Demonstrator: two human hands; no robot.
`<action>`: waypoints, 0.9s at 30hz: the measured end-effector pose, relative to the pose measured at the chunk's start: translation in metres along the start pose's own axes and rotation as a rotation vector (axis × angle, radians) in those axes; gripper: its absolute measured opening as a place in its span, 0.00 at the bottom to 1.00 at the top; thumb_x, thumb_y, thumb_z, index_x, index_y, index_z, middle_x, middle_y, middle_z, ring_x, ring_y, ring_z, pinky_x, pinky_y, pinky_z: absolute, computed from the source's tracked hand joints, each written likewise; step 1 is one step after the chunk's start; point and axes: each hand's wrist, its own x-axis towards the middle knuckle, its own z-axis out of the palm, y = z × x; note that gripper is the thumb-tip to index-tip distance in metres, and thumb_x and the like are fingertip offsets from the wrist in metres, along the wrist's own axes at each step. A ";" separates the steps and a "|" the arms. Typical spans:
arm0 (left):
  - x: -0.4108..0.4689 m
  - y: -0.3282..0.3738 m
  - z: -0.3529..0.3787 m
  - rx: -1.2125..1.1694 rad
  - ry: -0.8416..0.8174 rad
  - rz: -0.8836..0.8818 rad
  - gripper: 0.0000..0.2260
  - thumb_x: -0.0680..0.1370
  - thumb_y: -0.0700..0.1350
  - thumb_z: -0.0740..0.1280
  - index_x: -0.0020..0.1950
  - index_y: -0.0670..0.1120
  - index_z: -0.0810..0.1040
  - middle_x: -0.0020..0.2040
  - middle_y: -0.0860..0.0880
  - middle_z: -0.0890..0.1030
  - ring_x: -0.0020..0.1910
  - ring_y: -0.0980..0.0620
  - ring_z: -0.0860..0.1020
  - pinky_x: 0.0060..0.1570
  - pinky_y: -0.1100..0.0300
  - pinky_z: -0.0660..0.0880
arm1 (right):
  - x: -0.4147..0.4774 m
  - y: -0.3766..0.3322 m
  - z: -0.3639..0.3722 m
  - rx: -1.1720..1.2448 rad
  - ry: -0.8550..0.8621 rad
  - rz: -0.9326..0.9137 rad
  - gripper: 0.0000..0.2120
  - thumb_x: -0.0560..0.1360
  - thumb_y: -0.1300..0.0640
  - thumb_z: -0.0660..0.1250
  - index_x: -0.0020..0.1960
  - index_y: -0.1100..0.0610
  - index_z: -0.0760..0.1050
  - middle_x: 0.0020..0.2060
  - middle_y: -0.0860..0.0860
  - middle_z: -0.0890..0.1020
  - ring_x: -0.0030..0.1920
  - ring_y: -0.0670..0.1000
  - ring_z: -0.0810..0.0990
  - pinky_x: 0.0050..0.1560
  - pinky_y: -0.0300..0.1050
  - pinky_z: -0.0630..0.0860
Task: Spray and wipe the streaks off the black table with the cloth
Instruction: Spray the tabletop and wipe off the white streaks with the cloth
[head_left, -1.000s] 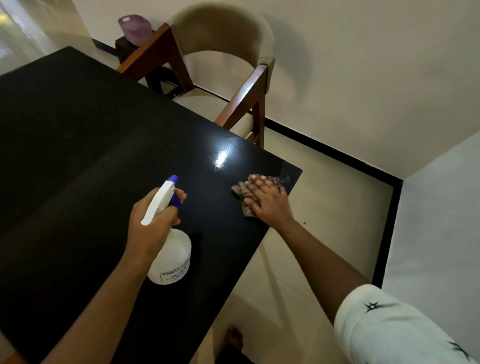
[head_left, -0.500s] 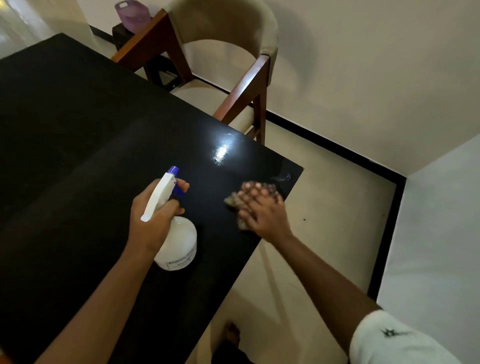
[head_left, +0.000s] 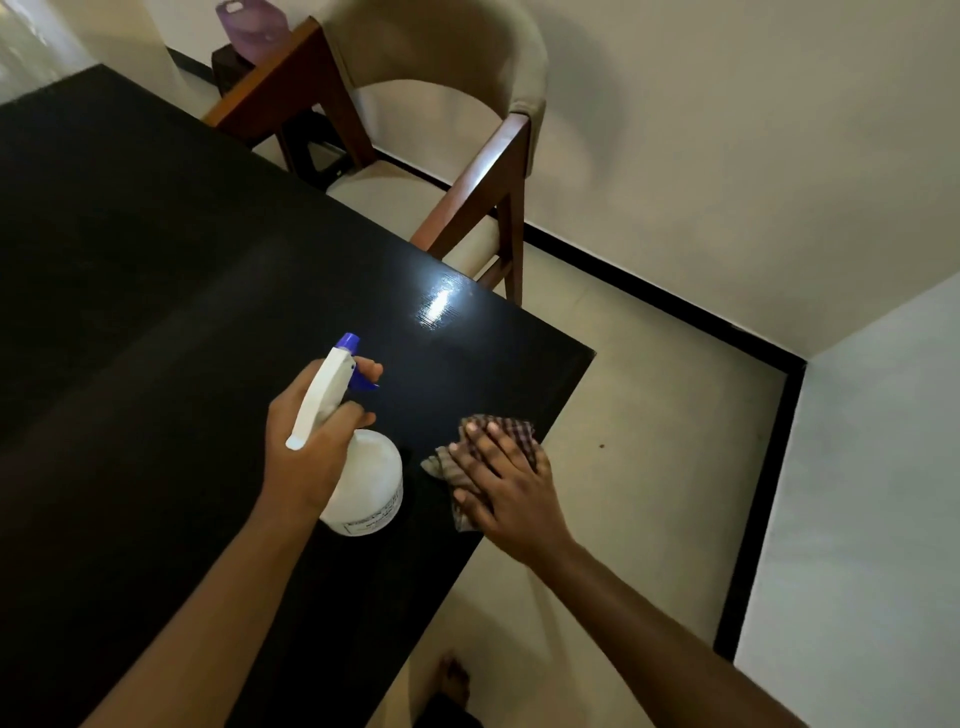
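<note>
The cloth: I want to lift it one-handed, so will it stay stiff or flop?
Probably flops: the cloth lies crumpled under the right hand. Likely light, being thin. It should slide easily on the glossy black table.

Spraying and wiping, near table corner.
My left hand (head_left: 306, 457) grips the spray bottle (head_left: 366, 483); my right hand (head_left: 506, 488) presses the cloth (head_left: 511, 434) flat on the black table (head_left: 130, 312).
</note>
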 end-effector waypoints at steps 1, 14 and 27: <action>0.002 0.000 0.001 -0.003 0.003 -0.011 0.19 0.70 0.40 0.62 0.49 0.64 0.77 0.50 0.60 0.81 0.56 0.54 0.79 0.52 0.56 0.79 | -0.001 0.000 0.001 0.002 -0.006 -0.003 0.25 0.80 0.39 0.50 0.76 0.43 0.60 0.76 0.45 0.61 0.76 0.49 0.56 0.72 0.59 0.56; 0.012 0.002 0.001 0.001 0.062 0.022 0.19 0.70 0.41 0.62 0.49 0.67 0.77 0.49 0.62 0.81 0.54 0.49 0.80 0.50 0.59 0.79 | 0.120 0.121 -0.043 0.090 0.221 0.568 0.20 0.81 0.47 0.57 0.70 0.53 0.69 0.65 0.56 0.72 0.64 0.57 0.69 0.60 0.54 0.67; -0.012 0.006 -0.028 -0.051 0.025 0.010 0.16 0.69 0.41 0.62 0.50 0.59 0.77 0.49 0.60 0.81 0.55 0.55 0.79 0.51 0.54 0.80 | 0.093 0.167 -0.101 -0.163 0.186 0.663 0.14 0.78 0.57 0.64 0.62 0.51 0.73 0.55 0.56 0.79 0.48 0.59 0.80 0.45 0.48 0.75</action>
